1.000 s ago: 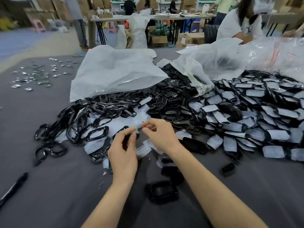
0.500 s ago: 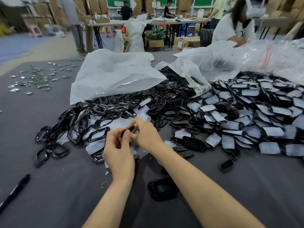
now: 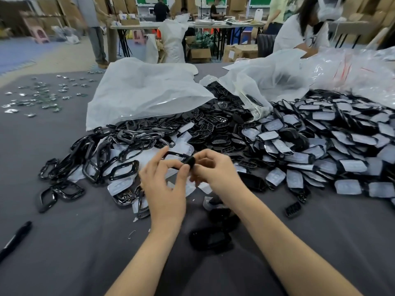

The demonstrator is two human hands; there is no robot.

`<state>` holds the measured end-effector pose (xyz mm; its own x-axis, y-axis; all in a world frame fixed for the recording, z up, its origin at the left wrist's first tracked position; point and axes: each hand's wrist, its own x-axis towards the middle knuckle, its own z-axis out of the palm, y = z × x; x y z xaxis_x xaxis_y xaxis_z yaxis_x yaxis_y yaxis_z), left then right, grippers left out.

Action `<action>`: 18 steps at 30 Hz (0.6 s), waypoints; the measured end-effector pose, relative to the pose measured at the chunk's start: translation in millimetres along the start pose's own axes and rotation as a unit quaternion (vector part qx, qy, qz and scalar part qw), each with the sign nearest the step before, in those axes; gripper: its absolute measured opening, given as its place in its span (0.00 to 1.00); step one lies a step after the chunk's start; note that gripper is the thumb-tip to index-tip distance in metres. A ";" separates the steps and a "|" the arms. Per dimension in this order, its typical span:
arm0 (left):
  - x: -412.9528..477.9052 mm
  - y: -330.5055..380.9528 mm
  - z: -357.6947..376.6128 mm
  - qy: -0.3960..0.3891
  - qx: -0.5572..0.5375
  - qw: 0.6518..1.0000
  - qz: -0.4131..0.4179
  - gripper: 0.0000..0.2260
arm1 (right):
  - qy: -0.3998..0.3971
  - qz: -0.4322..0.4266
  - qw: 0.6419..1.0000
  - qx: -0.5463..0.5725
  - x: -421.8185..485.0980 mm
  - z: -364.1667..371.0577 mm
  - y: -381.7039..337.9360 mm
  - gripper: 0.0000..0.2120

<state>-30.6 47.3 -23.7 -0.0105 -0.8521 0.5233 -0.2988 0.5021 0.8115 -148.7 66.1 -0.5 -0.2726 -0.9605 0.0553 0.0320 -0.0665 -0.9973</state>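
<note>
Left hand (image 3: 164, 186): pinches a black frame (image 3: 176, 154) between thumb and forefinger, gripping its end at 9 o'clock. Right hand (image 3: 215, 169): curls round the frame's end at 3 o'clock and presses a small black piece (image 3: 190, 161) against it with the thumb. Both held just above the grey table (image 3: 64, 253), mid-view. Around the hands: at 10 o'clock, heap of loose frames (image 3: 102, 159); at 12, white sack (image 3: 145, 92); at 3, heap of film-covered parts (image 3: 320, 150); at 6, black shell (image 3: 210, 239) lying flat; at 8, pen (image 3: 17, 238).
</note>
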 end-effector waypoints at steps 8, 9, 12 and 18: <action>-5.3 -4.0 9.3 -0.110 -0.131 0.982 -0.076 0.10 | -0.022 -0.039 0.999 0.013 -18.6 -31.2 -2.8 0.12; -5.7 -4.9 10.3 -0.111 -0.129 0.982 -0.077 0.10 | -0.021 -0.036 0.999 0.008 -18.4 -32.6 -3.6 0.11; -7.6 -5.0 10.3 -0.117 -0.138 0.980 -0.086 0.07 | -0.030 -0.032 0.999 -0.030 -19.6 -34.9 -4.8 0.07; -8.4 -3.7 10.2 -0.114 -0.158 0.975 -0.105 0.08 | 0.010 -0.060 0.997 -0.047 -16.7 -37.4 -5.3 0.07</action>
<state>-39.2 51.1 -33.7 -0.2029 -0.9338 0.2949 -0.0091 0.3029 0.9530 -180.3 92.6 2.1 -0.2886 -0.9414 0.1744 -0.0923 -0.1539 -0.9838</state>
